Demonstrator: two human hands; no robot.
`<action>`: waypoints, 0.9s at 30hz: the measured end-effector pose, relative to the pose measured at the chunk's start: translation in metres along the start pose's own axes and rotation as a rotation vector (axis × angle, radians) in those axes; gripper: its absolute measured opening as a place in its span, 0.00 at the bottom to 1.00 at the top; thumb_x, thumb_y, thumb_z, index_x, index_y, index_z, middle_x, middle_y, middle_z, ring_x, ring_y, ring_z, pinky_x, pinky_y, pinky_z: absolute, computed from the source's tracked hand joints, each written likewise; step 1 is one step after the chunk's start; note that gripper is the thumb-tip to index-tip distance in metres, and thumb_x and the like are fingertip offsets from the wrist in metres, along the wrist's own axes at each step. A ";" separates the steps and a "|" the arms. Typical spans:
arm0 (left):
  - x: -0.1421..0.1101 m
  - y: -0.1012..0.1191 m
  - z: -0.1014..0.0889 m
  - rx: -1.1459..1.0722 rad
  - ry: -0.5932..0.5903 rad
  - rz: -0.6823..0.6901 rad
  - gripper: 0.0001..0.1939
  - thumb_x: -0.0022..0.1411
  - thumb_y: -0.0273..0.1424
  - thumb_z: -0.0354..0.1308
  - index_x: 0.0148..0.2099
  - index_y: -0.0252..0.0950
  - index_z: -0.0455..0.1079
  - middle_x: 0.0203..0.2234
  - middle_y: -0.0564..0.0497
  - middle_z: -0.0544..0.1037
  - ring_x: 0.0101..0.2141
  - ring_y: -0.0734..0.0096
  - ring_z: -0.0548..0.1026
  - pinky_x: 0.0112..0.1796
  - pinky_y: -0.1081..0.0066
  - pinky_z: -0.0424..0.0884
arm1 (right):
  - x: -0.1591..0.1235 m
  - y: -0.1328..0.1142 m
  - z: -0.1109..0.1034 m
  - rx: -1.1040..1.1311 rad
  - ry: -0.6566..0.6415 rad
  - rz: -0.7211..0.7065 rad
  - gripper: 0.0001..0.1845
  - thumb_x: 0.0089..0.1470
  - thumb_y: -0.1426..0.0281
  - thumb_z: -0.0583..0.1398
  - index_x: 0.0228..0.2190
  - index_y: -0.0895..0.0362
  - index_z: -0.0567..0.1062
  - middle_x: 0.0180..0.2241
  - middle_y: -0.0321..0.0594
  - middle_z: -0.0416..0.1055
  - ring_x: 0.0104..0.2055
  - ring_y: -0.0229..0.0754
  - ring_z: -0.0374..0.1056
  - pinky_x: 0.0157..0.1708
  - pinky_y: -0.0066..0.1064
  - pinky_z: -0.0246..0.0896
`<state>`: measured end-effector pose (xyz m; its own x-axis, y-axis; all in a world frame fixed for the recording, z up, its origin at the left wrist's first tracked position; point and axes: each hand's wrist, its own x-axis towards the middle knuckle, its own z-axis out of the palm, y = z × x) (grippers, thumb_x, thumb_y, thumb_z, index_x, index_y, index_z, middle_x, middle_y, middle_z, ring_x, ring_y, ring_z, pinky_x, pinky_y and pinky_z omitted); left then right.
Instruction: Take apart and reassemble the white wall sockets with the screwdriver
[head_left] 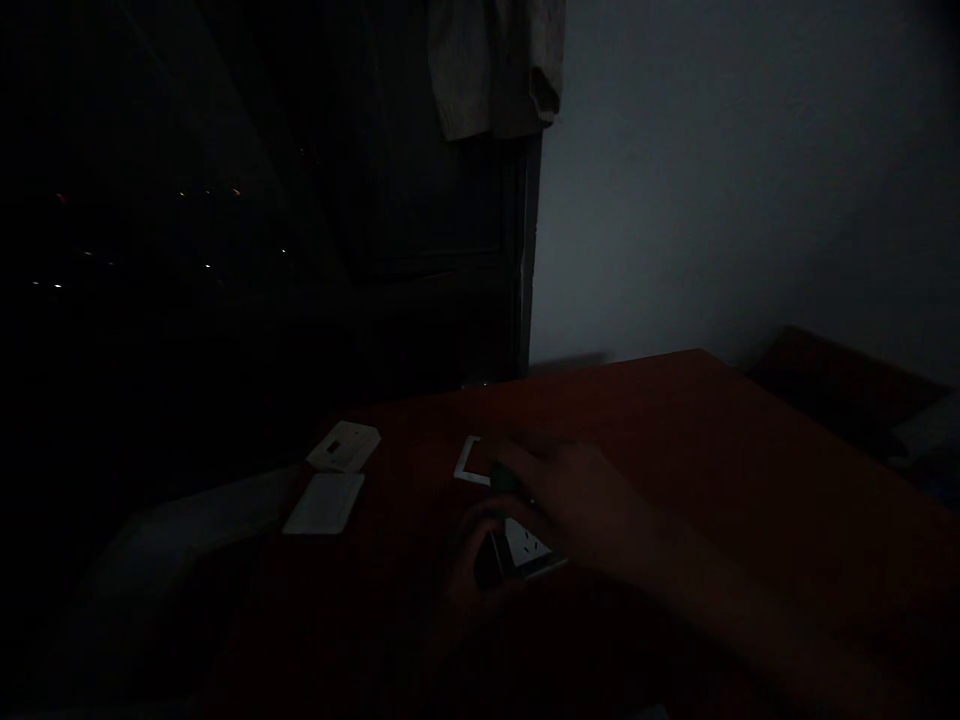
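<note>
The scene is very dark. My left hand [466, 585] curls round the left side of a wall socket [527, 545] with a white face, slots and a dark edge. From above right, my right hand [581, 490] reaches over the socket, its fingers closed on a screwdriver with a dark green, rounded handle [504, 480]. The screwdriver's shaft and tip are hidden. Just beyond the hands, a white square frame [463, 473] lies on the table, partly covered by my right hand.
A reddish-brown table [675, 430] lies under the hands. On its left are a white plate [324, 503] and a pale box-like piece [345, 447] with a dark mark. A grey wall [735, 180] rises behind, beside a dark window and hanging cloth [495, 70].
</note>
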<state>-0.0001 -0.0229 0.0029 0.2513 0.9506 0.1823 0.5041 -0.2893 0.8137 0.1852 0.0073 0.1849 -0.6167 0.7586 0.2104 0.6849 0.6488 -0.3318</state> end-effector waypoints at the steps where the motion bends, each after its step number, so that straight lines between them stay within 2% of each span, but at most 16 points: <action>1: 0.000 0.000 0.000 0.009 0.006 -0.009 0.31 0.48 0.35 0.68 0.55 0.43 0.65 0.59 0.45 0.64 0.59 0.49 0.60 0.56 0.51 0.61 | 0.001 -0.001 0.001 -0.047 0.007 0.026 0.17 0.61 0.63 0.54 0.50 0.54 0.66 0.43 0.44 0.72 0.36 0.43 0.71 0.30 0.30 0.59; 6: -0.001 0.000 0.001 0.004 -0.019 -0.050 0.31 0.49 0.36 0.68 0.55 0.41 0.65 0.61 0.45 0.61 0.60 0.49 0.58 0.57 0.51 0.59 | 0.003 -0.005 0.002 -0.159 0.023 0.119 0.18 0.63 0.58 0.49 0.46 0.55 0.67 0.39 0.44 0.73 0.34 0.44 0.71 0.26 0.30 0.56; 10: 0.001 0.002 0.001 -0.034 -0.027 -0.018 0.31 0.52 0.38 0.66 0.57 0.43 0.62 0.60 0.47 0.63 0.59 0.51 0.61 0.56 0.55 0.62 | -0.002 -0.004 -0.005 -0.022 -0.006 0.050 0.14 0.59 0.66 0.53 0.46 0.58 0.66 0.41 0.45 0.72 0.39 0.45 0.70 0.32 0.32 0.59; 13: 0.001 0.004 0.000 -0.014 -0.010 0.011 0.31 0.51 0.38 0.66 0.56 0.43 0.63 0.59 0.47 0.63 0.58 0.51 0.62 0.56 0.55 0.62 | -0.005 -0.001 -0.007 0.062 -0.036 -0.007 0.18 0.58 0.71 0.54 0.51 0.57 0.63 0.44 0.44 0.72 0.40 0.42 0.70 0.34 0.31 0.59; 17: 0.001 0.003 0.000 -0.010 -0.019 -0.005 0.29 0.51 0.37 0.66 0.55 0.42 0.64 0.58 0.45 0.64 0.58 0.51 0.62 0.56 0.53 0.62 | -0.002 0.000 0.000 -0.015 0.016 0.010 0.19 0.62 0.64 0.54 0.53 0.54 0.61 0.44 0.43 0.72 0.39 0.43 0.71 0.32 0.30 0.59; 22: 0.000 0.000 0.002 0.021 -0.024 -0.053 0.30 0.50 0.37 0.67 0.55 0.42 0.65 0.59 0.45 0.64 0.58 0.50 0.62 0.55 0.52 0.62 | 0.001 -0.007 0.006 -0.191 0.045 0.130 0.18 0.62 0.56 0.51 0.45 0.55 0.69 0.38 0.43 0.73 0.32 0.43 0.71 0.26 0.29 0.56; 24: 0.000 -0.001 0.002 0.029 -0.020 -0.035 0.31 0.50 0.38 0.67 0.56 0.43 0.64 0.59 0.45 0.64 0.58 0.50 0.62 0.55 0.52 0.62 | 0.000 -0.009 0.005 -0.167 0.047 0.129 0.17 0.61 0.58 0.51 0.45 0.56 0.68 0.38 0.45 0.73 0.34 0.44 0.71 0.28 0.30 0.58; 27: 0.001 -0.002 0.002 0.001 -0.023 0.021 0.31 0.52 0.40 0.66 0.57 0.44 0.63 0.59 0.47 0.65 0.58 0.52 0.63 0.55 0.54 0.63 | -0.003 -0.008 0.000 -0.034 0.025 0.061 0.19 0.58 0.68 0.54 0.51 0.57 0.64 0.42 0.46 0.72 0.40 0.46 0.70 0.34 0.33 0.62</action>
<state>0.0007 -0.0218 0.0006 0.2812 0.9414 0.1864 0.4996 -0.3094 0.8091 0.1811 0.0000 0.1873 -0.5638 0.7978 0.2136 0.7341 0.6026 -0.3129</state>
